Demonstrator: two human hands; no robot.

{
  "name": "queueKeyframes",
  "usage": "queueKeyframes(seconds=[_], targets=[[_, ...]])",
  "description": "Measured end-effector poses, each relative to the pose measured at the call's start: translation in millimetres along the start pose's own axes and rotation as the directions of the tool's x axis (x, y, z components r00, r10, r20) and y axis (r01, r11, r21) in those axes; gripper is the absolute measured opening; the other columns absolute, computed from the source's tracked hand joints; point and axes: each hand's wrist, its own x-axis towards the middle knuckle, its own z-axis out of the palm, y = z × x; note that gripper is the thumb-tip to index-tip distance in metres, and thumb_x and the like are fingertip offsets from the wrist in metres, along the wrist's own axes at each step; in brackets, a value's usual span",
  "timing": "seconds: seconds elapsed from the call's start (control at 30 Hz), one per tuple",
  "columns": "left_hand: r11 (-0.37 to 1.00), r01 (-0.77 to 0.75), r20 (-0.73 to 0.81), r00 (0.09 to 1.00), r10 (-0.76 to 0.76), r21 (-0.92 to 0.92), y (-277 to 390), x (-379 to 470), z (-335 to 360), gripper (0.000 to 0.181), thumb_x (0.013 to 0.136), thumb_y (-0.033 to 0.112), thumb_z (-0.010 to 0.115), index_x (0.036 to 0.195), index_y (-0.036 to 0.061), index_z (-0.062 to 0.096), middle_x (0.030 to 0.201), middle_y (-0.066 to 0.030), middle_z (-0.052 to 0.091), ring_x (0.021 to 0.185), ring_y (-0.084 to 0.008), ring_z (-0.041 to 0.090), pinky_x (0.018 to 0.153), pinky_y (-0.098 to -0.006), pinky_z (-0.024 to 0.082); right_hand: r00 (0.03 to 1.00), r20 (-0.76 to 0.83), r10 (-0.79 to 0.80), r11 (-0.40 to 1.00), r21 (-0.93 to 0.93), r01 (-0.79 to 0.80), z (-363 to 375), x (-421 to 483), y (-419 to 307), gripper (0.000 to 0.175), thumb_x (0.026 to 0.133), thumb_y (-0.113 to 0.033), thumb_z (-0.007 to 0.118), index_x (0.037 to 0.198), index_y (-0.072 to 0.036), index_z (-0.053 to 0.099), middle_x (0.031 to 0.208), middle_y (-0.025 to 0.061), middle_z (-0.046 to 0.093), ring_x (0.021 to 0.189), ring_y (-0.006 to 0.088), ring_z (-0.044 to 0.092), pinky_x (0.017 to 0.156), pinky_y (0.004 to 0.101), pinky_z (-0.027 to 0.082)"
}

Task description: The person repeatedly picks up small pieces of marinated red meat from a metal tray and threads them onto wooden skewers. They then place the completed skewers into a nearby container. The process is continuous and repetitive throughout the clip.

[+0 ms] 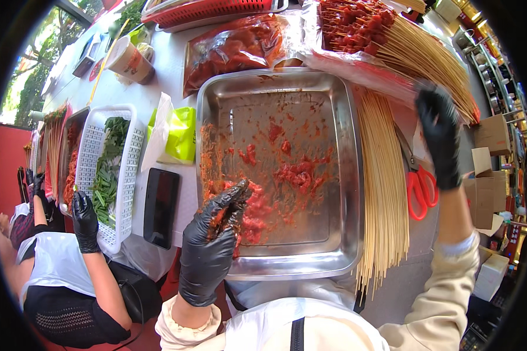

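Note:
A stainless steel tray [285, 259] lies before me, smeared with marinade and holding scattered raw red meat pieces [296, 173]. Above its left side is my left hand [213, 250] in a black glove, thumb and fingers drawn together and coated in marinade. Whether a meat piece is between them is unclear. My right hand [439, 127], also black-gloved and blurred, hovers at the upper right beside the stick ends of the meat skewers [360, 26]. Any thing in it cannot be made out. Bare bamboo skewers [382, 184] lie along the tray's right side.
Red-handled scissors [417, 193] lie right of the bare skewers. Behind the tray is a plastic bag of marinated meat [237, 48]. Leftward are a phone [161, 208], a green tissue pack [180, 134], a white basket of cut greens [131, 136], a cup [129, 61] and a co-worker's gloved hand [84, 221].

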Motion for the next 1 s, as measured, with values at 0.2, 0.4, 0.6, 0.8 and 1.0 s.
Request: queueKeyframes(seconds=[0.2,0.4,0.6,0.8,1.0], targets=[[0.621,-0.269,0.278,0.957,0.085,0.736,3,-5,-14,0.046,0.080,-0.001,0.067,0.123,0.0104,0.061,0.099,-0.0162,0.063,0.090,-0.0333,0.063,0.083,-0.0369,0.051,0.899,0.383,0.211,0.976,-0.028,-0.217,-1,-119,-94,0.017,0.079,-0.001,0.067,0.095,-0.002,0.061,0.083,0.0137,0.055,0.076,0.0294,0.057,0.070,0.0380,0.047],[0.121,-0.439,0.437,0.899,0.042,0.891,-25,-15,4,0.042,0.082,0.014,0.064,0.123,0.0104,0.060,0.099,-0.0173,0.060,0.098,-0.0369,0.057,0.087,-0.0449,0.047,0.885,0.423,0.195,0.979,-0.035,-0.200,8,-142,-106,0.026,0.072,-0.006,0.069,0.096,-0.004,0.059,0.085,0.0158,0.054,0.081,0.0357,0.056,0.069,0.0417,0.047],[0.140,-0.507,0.496,0.862,0.105,0.851,-37,2,14,0.035,0.074,0.002,0.059,0.109,0.0060,0.063,0.091,-0.0186,0.057,0.092,-0.0344,0.056,0.076,-0.0436,0.049,0.865,0.340,0.369,0.917,0.021,-0.399,16,-137,-107,0.010,0.082,-0.009,0.065,0.080,-0.004,0.057,0.075,0.0166,0.058,0.072,0.0373,0.059,0.064,0.0428,0.048],[0.167,-0.499,0.487,0.867,0.107,0.851,-35,10,18,0.026,0.070,0.007,0.063,0.096,0.0051,0.061,0.083,-0.0163,0.059,0.085,-0.0326,0.058,0.071,-0.0423,0.049,0.828,0.286,0.483,0.854,0.057,-0.518,17,-132,-103,0.012,0.082,-0.010,0.066,0.077,-0.004,0.057,0.073,0.0190,0.060,0.070,0.0385,0.061,0.060,0.0426,0.048],[0.170,-0.490,0.487,0.871,0.059,0.855,-33,1,20,0.041,0.072,0.010,0.065,0.112,0.0019,0.060,0.093,-0.0201,0.056,0.091,-0.0372,0.056,0.080,-0.0461,0.046,0.553,0.475,0.685,0.298,0.510,-0.807,-5,-141,-94,0.004,0.091,-0.001,0.058,0.090,-0.003,0.055,0.075,0.0012,0.060,0.057,0.0063,0.057,0.049,0.0223,0.045]])
